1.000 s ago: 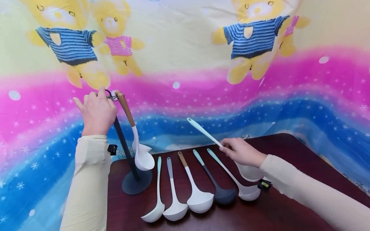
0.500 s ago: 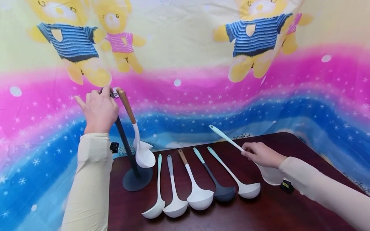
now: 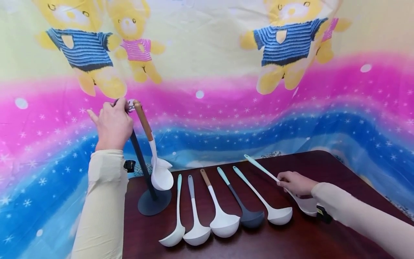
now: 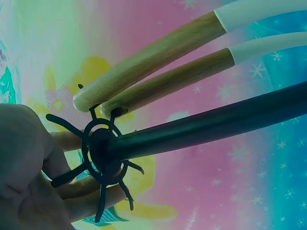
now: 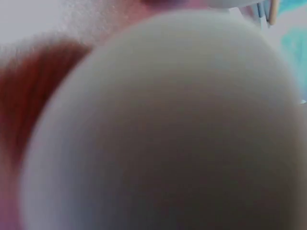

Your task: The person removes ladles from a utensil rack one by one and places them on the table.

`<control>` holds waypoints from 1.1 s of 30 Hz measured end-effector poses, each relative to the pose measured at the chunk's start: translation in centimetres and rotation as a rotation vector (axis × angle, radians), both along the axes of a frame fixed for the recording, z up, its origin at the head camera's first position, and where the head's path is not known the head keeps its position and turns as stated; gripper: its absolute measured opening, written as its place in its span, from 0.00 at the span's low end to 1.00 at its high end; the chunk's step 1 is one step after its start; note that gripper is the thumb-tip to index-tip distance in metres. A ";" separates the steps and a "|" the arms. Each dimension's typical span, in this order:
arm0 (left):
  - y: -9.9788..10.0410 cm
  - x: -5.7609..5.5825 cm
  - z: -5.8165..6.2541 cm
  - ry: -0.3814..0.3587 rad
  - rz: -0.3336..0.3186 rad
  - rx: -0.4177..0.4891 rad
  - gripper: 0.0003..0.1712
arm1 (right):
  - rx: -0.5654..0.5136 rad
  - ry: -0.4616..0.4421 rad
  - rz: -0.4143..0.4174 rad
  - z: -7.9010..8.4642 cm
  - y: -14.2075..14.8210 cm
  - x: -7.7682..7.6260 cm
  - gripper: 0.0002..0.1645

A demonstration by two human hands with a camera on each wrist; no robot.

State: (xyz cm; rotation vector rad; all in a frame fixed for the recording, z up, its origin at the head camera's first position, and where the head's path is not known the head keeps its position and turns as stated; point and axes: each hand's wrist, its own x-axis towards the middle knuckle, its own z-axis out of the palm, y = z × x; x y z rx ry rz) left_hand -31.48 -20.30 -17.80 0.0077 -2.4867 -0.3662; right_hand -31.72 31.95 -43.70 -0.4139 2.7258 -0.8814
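Observation:
My left hand (image 3: 114, 124) holds the top of a black utensil stand (image 3: 139, 154). In the left wrist view its fingers (image 4: 93, 203) lie behind the ring of hooks (image 4: 86, 153). Two white ladles with wooden handles (image 4: 156, 57) hang from the hooks, their bowls (image 3: 162, 178) above the round base (image 3: 154, 202). At the right, my right hand (image 3: 297, 183) grips a white ladle with a mint-green handle (image 3: 258, 166) by its shaft, low over the table. That ladle's bowl (image 5: 168, 124) fills most of the right wrist view, blurred; in the head view the hand and wrist partly hide it.
A row of several ladles lies on the dark red table (image 3: 265, 244): a mint-handled one (image 3: 174, 235), a grey-handled one (image 3: 197, 235), a brown-handled one (image 3: 225, 226), a dark grey one (image 3: 252, 218) and another mint-handled one (image 3: 279, 216). A bear-print cloth (image 3: 207, 118) hangs behind.
My right hand has moved the ladle to the right and down toward the table, beside the row. The left hand stays at the top of the stand.

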 end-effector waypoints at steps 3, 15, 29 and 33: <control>-0.4 0.1 0.1 -0.003 -0.011 0.017 0.15 | -0.040 -0.111 -0.014 -0.3 -0.6 0.0 0.08; -0.7 0.3 0.5 0.006 -0.019 0.043 0.18 | -0.034 -0.214 -0.078 -0.5 -1.4 -0.3 0.15; -0.8 0.1 0.3 -0.009 -0.021 0.031 0.19 | 0.042 -0.118 -0.122 -2.1 -1.8 -0.6 0.11; -0.8 0.1 0.0 -0.004 -0.047 0.064 0.18 | 0.051 -0.108 -0.115 -2.0 -1.9 -0.4 0.11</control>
